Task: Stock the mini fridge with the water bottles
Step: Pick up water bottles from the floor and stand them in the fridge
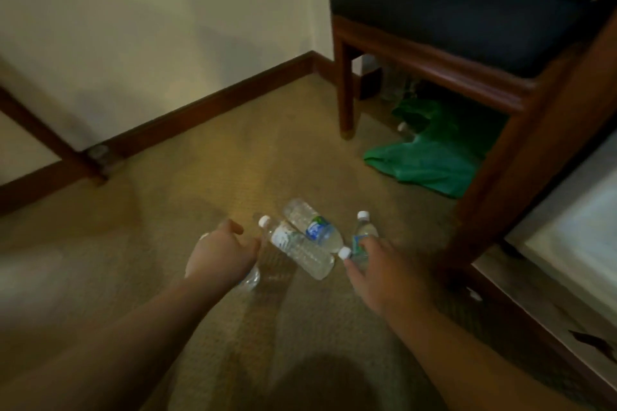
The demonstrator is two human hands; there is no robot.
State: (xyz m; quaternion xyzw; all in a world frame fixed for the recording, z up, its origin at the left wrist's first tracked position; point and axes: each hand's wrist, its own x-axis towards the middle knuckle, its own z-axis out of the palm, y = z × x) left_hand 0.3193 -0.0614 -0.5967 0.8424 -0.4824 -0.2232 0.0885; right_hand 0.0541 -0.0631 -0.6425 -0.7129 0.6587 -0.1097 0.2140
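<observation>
Several clear water bottles with white caps are on the tan carpet in front of me. Two lie on their sides, touching: one (300,248) with its cap to the left, the other (314,227) with a blue label behind it. My left hand (220,255) is curled over a third bottle (251,278), which lies mostly hidden under the palm. My right hand (377,264) grips an upright bottle (364,232) around its label. A pale boxy surface (567,230) at the right edge may be the fridge; I cannot tell.
A wooden chair (434,73) with a dark cushion stands at the back right. Under it lie a green plastic bag (430,160) and more bottles. A dark baseboard (213,107) runs along the wall. A wooden furniture leg (50,133) is at the left.
</observation>
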